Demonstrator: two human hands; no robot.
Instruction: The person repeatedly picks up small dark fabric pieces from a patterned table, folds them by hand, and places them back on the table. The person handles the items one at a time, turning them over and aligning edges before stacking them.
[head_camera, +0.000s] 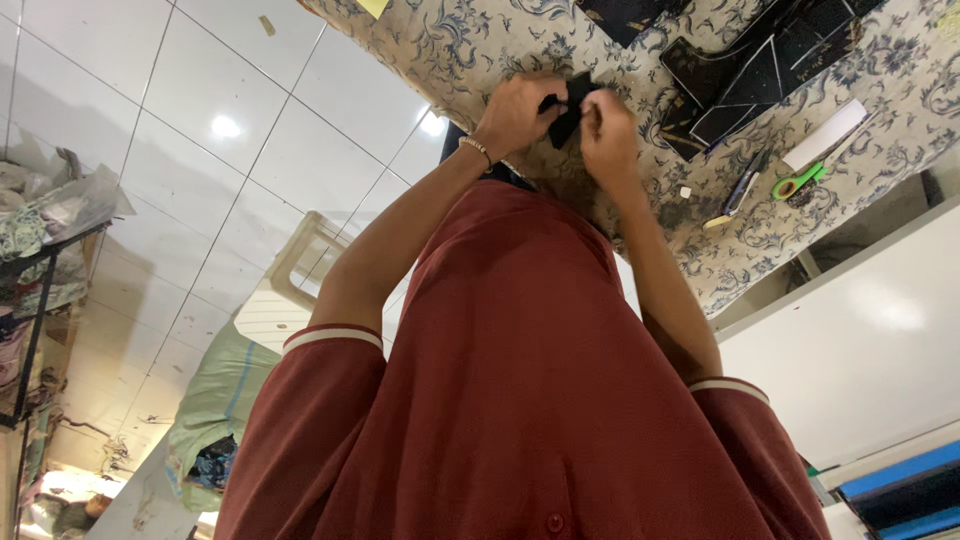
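Both hands pinch a small black folded piece (568, 112) between them: the left hand (515, 112) grips its left side, the right hand (608, 135) its right. It is held over the floral-patterned table (480, 45). Black panels (750, 70) lie to the right, green-handled scissors (797, 183) beyond.

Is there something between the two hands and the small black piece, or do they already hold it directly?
Nothing visible stands between them. The left hand and the right hand both grip the black piece directly, above the floral tablecloth.
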